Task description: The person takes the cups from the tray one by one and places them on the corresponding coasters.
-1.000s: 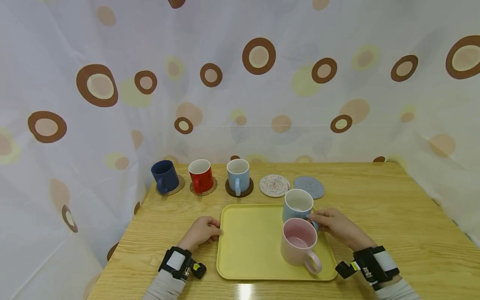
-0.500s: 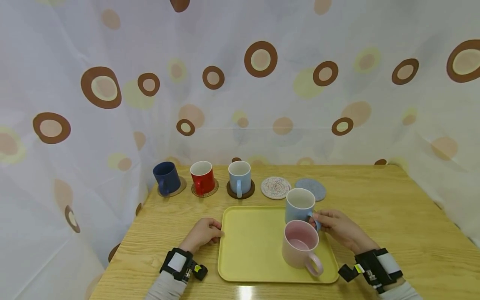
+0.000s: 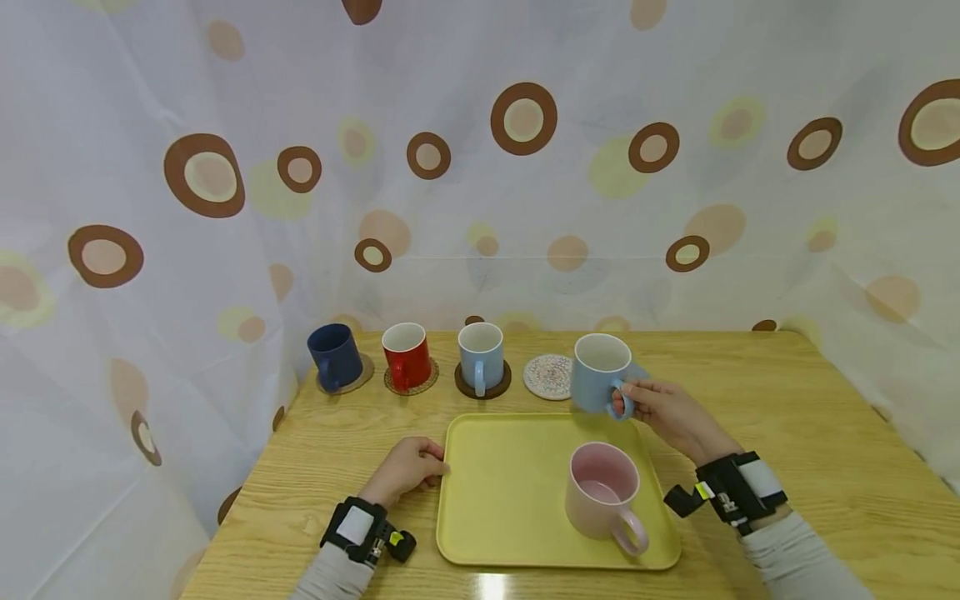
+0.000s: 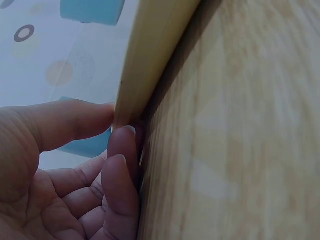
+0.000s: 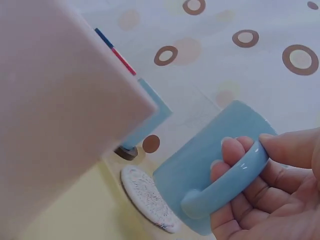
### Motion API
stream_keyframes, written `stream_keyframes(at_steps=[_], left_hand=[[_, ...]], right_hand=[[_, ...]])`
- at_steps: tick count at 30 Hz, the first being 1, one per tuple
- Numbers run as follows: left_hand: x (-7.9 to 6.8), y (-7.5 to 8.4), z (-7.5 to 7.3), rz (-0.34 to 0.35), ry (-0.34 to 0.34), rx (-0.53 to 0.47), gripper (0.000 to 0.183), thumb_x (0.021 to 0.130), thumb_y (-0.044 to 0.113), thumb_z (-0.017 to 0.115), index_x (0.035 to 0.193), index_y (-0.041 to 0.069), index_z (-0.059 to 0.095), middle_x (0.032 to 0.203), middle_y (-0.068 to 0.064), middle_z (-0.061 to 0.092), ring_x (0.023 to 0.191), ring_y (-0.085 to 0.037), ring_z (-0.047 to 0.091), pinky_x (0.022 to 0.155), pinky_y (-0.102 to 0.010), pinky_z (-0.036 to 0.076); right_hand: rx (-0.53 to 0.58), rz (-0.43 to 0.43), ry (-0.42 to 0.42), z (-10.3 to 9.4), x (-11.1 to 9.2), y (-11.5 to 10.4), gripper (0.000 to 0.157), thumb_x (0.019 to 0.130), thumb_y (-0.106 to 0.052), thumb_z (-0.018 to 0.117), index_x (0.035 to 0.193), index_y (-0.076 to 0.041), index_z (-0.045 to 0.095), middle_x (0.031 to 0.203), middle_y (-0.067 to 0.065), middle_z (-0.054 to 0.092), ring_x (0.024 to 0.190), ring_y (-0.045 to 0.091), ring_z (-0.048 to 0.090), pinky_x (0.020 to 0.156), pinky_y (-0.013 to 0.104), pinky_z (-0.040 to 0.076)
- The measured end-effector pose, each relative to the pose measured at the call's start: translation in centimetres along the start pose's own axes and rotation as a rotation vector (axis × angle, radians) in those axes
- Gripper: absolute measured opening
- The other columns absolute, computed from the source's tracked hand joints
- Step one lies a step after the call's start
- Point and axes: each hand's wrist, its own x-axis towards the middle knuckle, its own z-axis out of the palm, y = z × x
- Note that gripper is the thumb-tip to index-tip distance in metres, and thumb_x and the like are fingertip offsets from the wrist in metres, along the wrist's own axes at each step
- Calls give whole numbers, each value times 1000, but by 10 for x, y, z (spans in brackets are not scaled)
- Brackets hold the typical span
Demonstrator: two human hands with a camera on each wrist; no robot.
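My right hand (image 3: 667,412) grips the handle of a light blue mug (image 3: 592,385), fingers through the loop and thumb on top, as the right wrist view also shows. The mug hangs upright over the far right edge of the yellow tray (image 3: 502,492), partly covering a blue-grey coaster (image 3: 637,372) behind it. At the tray's left rim my left hand (image 3: 408,468) pinches the edge; in the left wrist view the thumb (image 4: 75,120) lies on the rim with fingertips beneath. A pink mug (image 3: 596,500) stands on the tray's right side, handle toward the front right.
Along the back stand a dark blue mug (image 3: 333,357), a red mug (image 3: 407,357) and another light blue mug (image 3: 481,354), each on a coaster. Right of them lies a white speckled coaster (image 3: 547,377). A patterned curtain (image 3: 480,208) hangs behind the wooden table (image 3: 787,433).
My right hand has lifted the light blue mug off the tray and moved it away from me, toward the blue-grey coaster. The left hand stays at the tray's rim.
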Motion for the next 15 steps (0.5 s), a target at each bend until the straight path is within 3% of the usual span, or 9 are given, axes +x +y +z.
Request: stream_keyframes(at_steps=[5,9,15], left_hand=[[1,-2,-2,8,-1,-8,21,86,10,70,103,-2,64,79,-6,62,66,-14,57,58,-26,47],[2,-3,-2,8,-6,-8,22,87,10,70,103,-2,64,81,-7,63,67,-14,58,59,-26,48],[1,-3,-3,10,-11,-17,21,86,8,70,102,-3,63,79,-6,63,67,-14,58,58,-26,48]], right_hand=[[33,14,48,1,25,-6,19,103,-21,49,102,-10,65,92,-5,66,88,7,61,82,21,49],[119,45,89,4,40,-6,17,102,-21,51,104,-10,64,94,-4,65,89,7,60,82,21,48],[218,54,96,5,59,-5,17,102,-18,50,102,-10,65,93,-2,65,87,8,61,80,21,48]])
